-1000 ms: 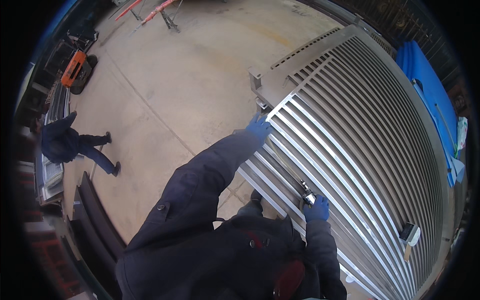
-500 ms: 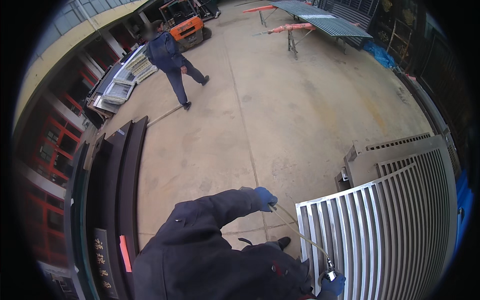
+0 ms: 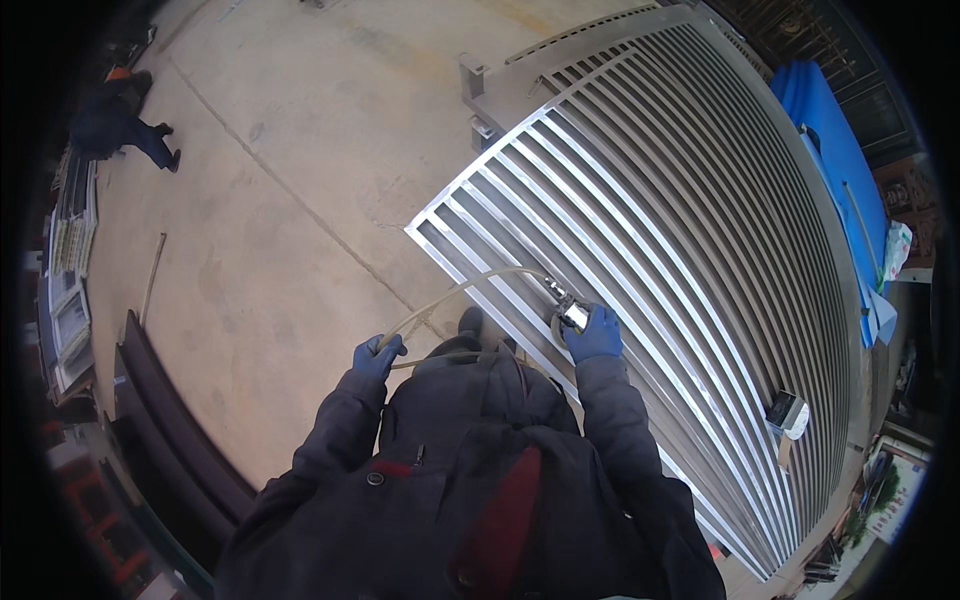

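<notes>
My left hand [image 3: 380, 355], in a blue glove, is closed around a pale yellowish air hose [image 3: 440, 303]. The hose arcs over to a shiny metal air sander [image 3: 572, 312] and joins it at a fitting. My gloved right hand [image 3: 598, 335] grips this tool from its right side. A round edge shows under it; its underside is hidden. The sander is over the bars of a large slatted metal panel [image 3: 650, 250], near the panel's left edge; whether it touches them I cannot tell. The nearer bars look bright and shiny, the farther ones dull grey-brown.
A small box [image 3: 788, 412] lies on the panel at the right. Blue sheets [image 3: 835, 150] stand beyond it. Dark long profiles [image 3: 180, 430] lie at the lower left, with stacked frames [image 3: 72, 300] farther off. Another person [image 3: 120, 125] is at the upper left.
The view has swung right and down, so the panel now fills the middle and right. My right hand with the sander shows fully over the bars. Both hands keep their hold.
</notes>
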### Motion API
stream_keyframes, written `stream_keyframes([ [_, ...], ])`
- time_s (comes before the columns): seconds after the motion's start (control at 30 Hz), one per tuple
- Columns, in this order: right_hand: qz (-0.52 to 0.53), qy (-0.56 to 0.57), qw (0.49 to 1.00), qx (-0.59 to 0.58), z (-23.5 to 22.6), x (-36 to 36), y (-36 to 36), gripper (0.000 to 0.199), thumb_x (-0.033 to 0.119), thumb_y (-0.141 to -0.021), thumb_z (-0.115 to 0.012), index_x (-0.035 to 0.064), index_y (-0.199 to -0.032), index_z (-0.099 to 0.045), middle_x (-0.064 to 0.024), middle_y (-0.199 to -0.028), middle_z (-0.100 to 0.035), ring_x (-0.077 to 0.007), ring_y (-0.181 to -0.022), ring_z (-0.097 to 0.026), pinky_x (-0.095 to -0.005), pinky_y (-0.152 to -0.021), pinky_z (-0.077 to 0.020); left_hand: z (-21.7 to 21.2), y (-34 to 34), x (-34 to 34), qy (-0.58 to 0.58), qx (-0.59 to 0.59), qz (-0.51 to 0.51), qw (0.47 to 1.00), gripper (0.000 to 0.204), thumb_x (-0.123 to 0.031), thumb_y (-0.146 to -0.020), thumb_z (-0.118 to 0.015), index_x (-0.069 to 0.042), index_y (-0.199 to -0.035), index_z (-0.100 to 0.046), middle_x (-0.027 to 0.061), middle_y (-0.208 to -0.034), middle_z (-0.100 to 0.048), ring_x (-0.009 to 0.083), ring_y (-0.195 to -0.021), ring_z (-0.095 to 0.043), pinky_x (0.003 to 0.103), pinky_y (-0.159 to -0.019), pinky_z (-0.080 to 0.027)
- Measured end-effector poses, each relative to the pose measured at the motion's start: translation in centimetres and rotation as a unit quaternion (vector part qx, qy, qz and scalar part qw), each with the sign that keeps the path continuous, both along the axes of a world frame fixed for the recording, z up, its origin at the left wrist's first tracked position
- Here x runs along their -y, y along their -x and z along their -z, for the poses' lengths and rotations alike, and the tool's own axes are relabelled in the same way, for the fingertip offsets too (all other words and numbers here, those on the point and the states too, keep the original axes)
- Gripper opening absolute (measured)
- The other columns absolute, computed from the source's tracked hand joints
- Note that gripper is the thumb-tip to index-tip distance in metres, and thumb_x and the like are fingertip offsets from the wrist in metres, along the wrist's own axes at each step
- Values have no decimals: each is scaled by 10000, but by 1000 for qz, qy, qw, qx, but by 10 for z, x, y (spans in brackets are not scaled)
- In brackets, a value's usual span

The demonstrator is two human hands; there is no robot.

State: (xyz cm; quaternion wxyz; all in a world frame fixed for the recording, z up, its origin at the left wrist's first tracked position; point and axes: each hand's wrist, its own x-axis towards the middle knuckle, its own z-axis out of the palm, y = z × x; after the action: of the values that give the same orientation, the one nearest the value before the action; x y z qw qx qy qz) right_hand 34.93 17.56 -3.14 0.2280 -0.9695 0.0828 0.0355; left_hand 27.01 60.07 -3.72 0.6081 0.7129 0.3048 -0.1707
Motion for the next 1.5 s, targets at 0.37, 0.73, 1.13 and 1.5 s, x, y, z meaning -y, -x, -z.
stream_keyframes([
  [0.37,-13,67,997,25,3,-13,-12,470,323,-765,-774,99,-1140,-598,-193,-1098,-600,-407,-1016,-611,-513,-856,-529,-28,-8,38,113,73,-104,985,247,-285,-993,-648,-48,-1025,-708,-50,-635,-501,31,-510,-387,213,-474,-293],
  [0.73,-59,70,992,90,20,-84,-65,443,277,-722,-828,112,-1071,-611,-175,-1039,-603,-406,-962,-592,-523,-837,-499,-8,-32,-56,131,65,-87,985,218,-240,-984,-651,-35,-1036,-708,-62,-651,-506,24,-550,-410,206,-506,-323],
  [1.13,-57,219,974,-24,18,-139,-161,522,373,-755,-818,95,-1124,-575,-175,-1182,-571,-366,-1105,-588,-516,-893,-505,-19,-85,-120,145,47,-60,986,203,-220,-984,-651,-44,-1074,-699,-40,-711,-543,38,-599,-445,210,-534,-341],
  [1.5,-43,108,988,98,25,-150,-108,460,268,-740,-800,132,-1135,-608,-161,-1155,-583,-372,-1076,-591,-509,-896,-497,-3,-90,-121,150,77,-47,985,155,-208,-986,-652,-70,-1037,-701,-59,-631,-500,31,-519,-412,207,-465,-301],
])
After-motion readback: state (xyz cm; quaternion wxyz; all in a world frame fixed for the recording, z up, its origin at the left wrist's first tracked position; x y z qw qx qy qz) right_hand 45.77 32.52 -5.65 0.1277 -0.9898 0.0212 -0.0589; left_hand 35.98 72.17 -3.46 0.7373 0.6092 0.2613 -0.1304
